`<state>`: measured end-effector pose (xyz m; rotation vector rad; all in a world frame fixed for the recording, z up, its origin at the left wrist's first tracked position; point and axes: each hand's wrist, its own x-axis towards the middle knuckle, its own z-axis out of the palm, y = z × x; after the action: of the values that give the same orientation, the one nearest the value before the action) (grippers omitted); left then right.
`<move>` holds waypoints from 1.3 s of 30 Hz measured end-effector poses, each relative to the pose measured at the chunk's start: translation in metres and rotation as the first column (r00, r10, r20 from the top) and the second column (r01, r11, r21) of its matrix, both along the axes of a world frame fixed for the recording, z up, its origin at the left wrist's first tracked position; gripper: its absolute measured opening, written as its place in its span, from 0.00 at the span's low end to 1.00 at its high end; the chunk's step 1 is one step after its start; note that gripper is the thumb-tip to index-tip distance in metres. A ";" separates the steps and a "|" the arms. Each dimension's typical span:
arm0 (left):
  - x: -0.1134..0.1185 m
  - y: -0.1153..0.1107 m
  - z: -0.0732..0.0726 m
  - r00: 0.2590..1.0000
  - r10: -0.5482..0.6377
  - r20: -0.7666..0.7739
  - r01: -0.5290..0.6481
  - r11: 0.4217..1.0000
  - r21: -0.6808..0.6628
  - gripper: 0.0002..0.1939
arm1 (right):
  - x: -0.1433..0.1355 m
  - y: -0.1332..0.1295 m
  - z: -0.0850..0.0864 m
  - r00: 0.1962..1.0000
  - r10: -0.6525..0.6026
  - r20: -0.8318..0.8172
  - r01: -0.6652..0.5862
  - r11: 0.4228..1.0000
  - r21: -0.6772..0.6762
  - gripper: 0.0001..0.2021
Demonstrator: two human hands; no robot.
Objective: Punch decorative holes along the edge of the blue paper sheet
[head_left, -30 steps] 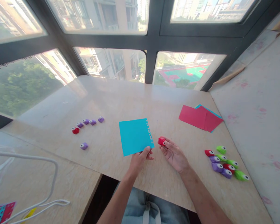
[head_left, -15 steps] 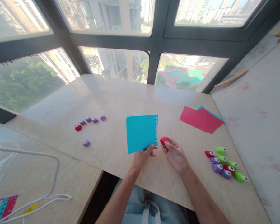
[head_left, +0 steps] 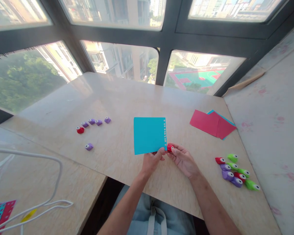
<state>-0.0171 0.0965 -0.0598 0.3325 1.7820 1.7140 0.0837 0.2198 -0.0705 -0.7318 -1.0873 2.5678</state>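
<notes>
My left hand (head_left: 154,160) pinches the lower right corner of a blue sheet of paper (head_left: 149,135), thumb on top. A column of small punched shapes runs down the sheet's right edge. My right hand (head_left: 183,160) holds a small red craft punch (head_left: 170,148) with a white eye-like button, the thumb beside that button. The punch is at the sheet's lower right edge; whether the paper sits in its slot I cannot tell. Fingers of both hands nearly meet there.
Several green, purple and red punches (head_left: 227,176) cluster at right. Purple punches (head_left: 98,122) and a red one (head_left: 80,130) lie at left. Red and blue sheets (head_left: 205,123) rest back right. A white cable (head_left: 56,176) and punched coloured paper (head_left: 2,213) lie front left.
The red punch has moved left, from a small gap away to the sheet's right edge. The blue sheet has tilted slightly and shifted up in view.
</notes>
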 end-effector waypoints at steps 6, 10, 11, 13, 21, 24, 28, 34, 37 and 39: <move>-0.003 -0.006 -0.004 0.998 -0.055 0.024 0.055 0.998 0.009 0.23 | 0.000 0.002 0.000 0.997 0.078 -0.003 -0.078 0.997 0.029 0.19; -0.006 -0.010 -0.006 0.995 -0.087 0.041 0.086 0.996 0.038 0.23 | -0.001 0.003 -0.002 0.995 0.096 0.022 -0.097 0.994 0.051 0.17; -0.006 -0.010 -0.006 0.995 -0.088 0.041 0.086 0.995 0.044 0.23 | -0.001 0.004 -0.002 0.995 0.094 0.028 -0.095 0.994 0.055 0.17; -0.006 -0.011 -0.007 0.995 -0.089 0.037 0.087 0.995 0.057 0.23 | -0.001 0.004 -0.003 0.996 0.089 0.031 -0.091 0.994 0.058 0.18; -0.004 -0.011 -0.006 0.991 -0.135 0.007 0.135 0.990 0.039 0.19 | 0.001 0.006 -0.004 0.992 0.124 0.025 -0.126 0.990 0.058 0.18; -0.003 -0.012 -0.003 0.989 -0.147 -0.015 0.147 0.989 0.022 0.18 | 0.001 0.007 -0.004 0.990 0.136 0.038 -0.138 0.989 0.050 0.18; -0.002 -0.011 -0.002 0.992 -0.121 -0.022 0.121 0.992 0.019 0.18 | 0.000 0.008 -0.004 0.990 0.131 0.043 -0.133 0.989 0.059 0.18; 0.003 -0.010 -0.008 0.993 -0.102 -0.059 0.104 0.994 0.030 0.18 | 0.001 0.008 -0.004 0.992 0.115 0.045 -0.118 0.991 0.057 0.18; 0.005 -0.010 -0.011 0.994 -0.090 -0.070 0.093 0.995 0.044 0.18 | 0.001 0.007 -0.003 0.994 0.099 0.048 -0.102 0.992 0.072 0.17; 0.006 -0.010 -0.012 0.994 -0.080 -0.077 0.083 0.996 0.042 0.17 | 0.000 0.005 -0.002 0.994 0.092 0.052 -0.096 0.992 0.086 0.17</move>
<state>-0.0114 0.0864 -0.0719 0.4890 1.7600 1.7069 0.0842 0.2251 -0.0729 -0.7408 -1.2709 2.5720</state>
